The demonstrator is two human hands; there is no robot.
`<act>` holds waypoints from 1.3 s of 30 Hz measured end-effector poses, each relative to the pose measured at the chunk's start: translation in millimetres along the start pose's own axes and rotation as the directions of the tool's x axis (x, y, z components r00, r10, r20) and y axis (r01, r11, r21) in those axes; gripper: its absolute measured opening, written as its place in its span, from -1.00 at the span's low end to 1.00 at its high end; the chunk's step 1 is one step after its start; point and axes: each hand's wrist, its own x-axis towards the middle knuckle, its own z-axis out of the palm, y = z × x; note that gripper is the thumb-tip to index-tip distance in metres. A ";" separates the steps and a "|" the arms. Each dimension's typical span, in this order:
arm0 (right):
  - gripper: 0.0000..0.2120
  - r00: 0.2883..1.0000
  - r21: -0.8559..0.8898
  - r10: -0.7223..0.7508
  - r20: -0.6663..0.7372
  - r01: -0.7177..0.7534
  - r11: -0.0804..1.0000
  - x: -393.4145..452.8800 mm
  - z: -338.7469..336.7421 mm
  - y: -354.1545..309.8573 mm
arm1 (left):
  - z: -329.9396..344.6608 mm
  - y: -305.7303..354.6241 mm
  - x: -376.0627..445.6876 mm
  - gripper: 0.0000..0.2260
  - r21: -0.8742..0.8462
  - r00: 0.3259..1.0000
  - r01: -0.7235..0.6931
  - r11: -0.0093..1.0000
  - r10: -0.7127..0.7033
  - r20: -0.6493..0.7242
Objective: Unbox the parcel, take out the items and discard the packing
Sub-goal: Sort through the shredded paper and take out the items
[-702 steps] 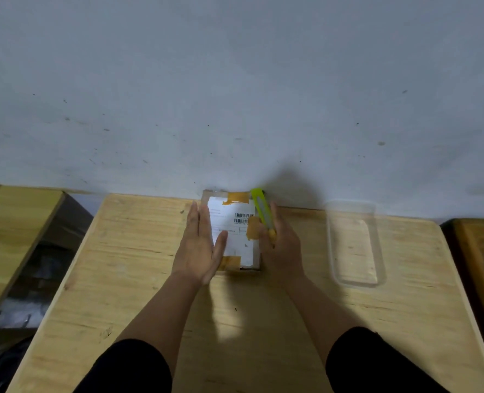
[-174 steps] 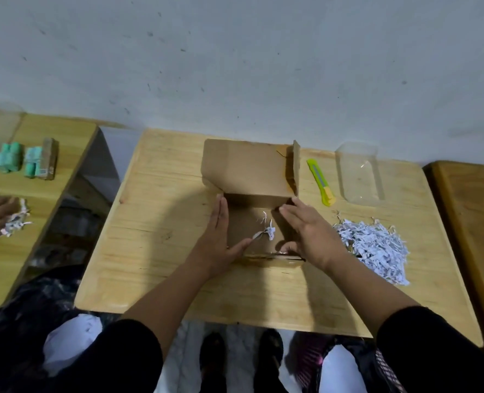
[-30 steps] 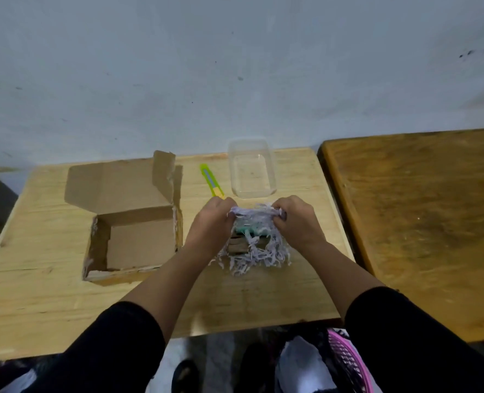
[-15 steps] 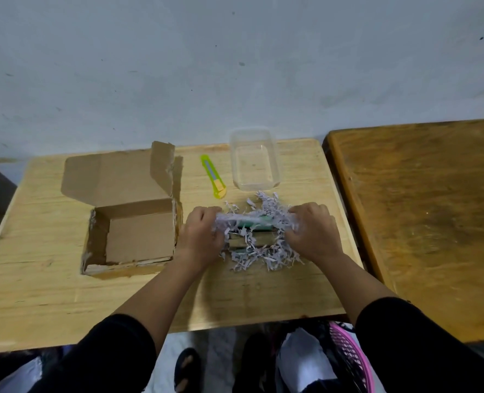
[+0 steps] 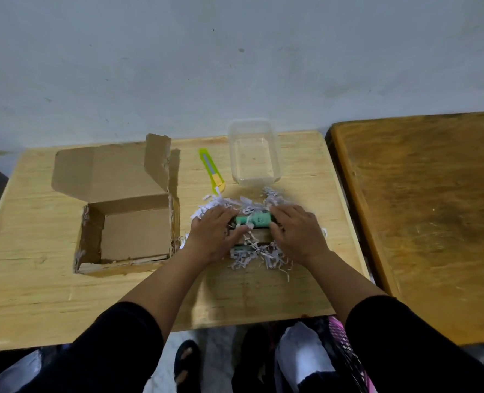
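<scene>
The opened cardboard box [image 5: 134,235] sits empty on the light wooden table [image 5: 36,293], lid flap tilted back. To its right lies a pile of white shredded paper [image 5: 259,258]. Within the pile a green cylindrical item [image 5: 256,220] rests on top of a brown wooden-looking block [image 5: 259,236]. My left hand [image 5: 211,236] presses on the left side of this bundle and my right hand [image 5: 299,235] on the right side, fingers curled around the items' ends. Shreds partly hide what lies beneath.
A yellow-green utility knife [image 5: 211,173] lies behind the pile, and a clear plastic container [image 5: 253,153] stands beside it near the wall. A darker wooden table [image 5: 428,217] adjoins on the right. A pink basket [image 5: 345,361] and bags sit under the table edge.
My hands lowered the bundle of shreds onto the table and spread it apart, so the green item and brown block now show between them.
</scene>
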 end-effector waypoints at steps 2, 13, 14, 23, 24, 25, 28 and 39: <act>-0.55 0.998 0.007 0.056 -0.023 -0.056 0.998 -2.1 -2.2 3.5 | -2.1 -1.4 -0.9 -0.42 -0.020 0.999 0.019 1.000 -0.020 -0.028; -0.67 0.995 0.009 -0.063 -0.075 0.064 0.998 -20.7 2.5 -9.7 | 5.6 7.0 -21.7 -0.77 0.071 0.921 -0.309 0.949 0.316 -0.228; -0.67 0.996 0.017 -0.051 -0.076 0.052 0.999 -23.2 3.4 -8.0 | 6.0 5.2 -24.2 -0.81 0.064 0.911 -0.313 0.948 0.318 -0.262; -0.67 0.999 0.032 0.011 -0.052 -0.009 0.999 -38.3 3.5 -1.9 | 5.3 -13.5 -51.9 -0.68 0.147 0.882 -0.297 0.944 0.330 -0.335; -0.67 0.998 0.023 0.011 -0.054 -0.009 1.000 -38.3 2.6 -2.8 | 4.4 -13.2 -52.2 -0.66 0.158 0.875 -0.283 0.946 0.322 -0.362; -0.68 0.998 0.020 0.009 -0.066 -0.007 1.000 -37.3 1.8 -3.5 | 2.5 -11.3 -51.5 -0.66 0.158 0.865 -0.263 0.952 0.305 -0.398; -0.71 0.991 0.037 -0.031 -0.133 0.037 0.999 -29.8 1.0 -7.8 | -2.0 -5.2 -43.8 -0.70 0.082 0.854 -0.208 0.975 0.222 -0.470; -0.61 0.997 0.144 0.067 0.037 -0.071 0.987 6.5 8.0 -15.7 | 15.5 -5.7 -25.7 -0.19 0.008 0.998 0.047 0.999 -0.048 0.028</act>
